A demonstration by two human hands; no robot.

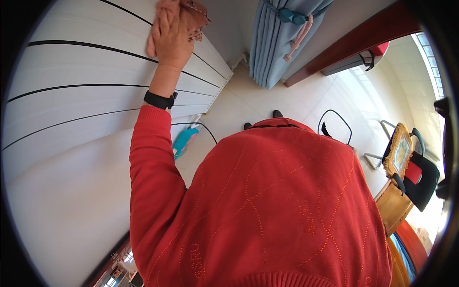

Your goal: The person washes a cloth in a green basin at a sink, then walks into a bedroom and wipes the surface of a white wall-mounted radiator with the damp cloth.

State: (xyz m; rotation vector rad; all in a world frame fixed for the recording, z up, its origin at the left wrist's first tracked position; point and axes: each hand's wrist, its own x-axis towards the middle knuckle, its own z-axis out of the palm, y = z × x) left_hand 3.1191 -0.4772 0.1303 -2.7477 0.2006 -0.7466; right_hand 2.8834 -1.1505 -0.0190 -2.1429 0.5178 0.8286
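My left hand (173, 45) reaches up and forward, a black band around its wrist. Its fingers lie over a crumpled pink cloth (152, 45), pressing it to a white slatted panel (95, 67) that looks like a radiator. Part of the cloth, with a dark patterned edging, hangs past the fingers on the right. My right arm is hidden behind the red sweater (267, 201), and the right hand does not show.
A light blue curtain (272, 48) with a tieback hangs ahead. Below the panel lies a teal object (185, 142) beside a thin black cord (201, 125). Another black loop (350, 126) is at the right. A chair (420, 179) with a fringed cushion (400, 150) stands farther right.
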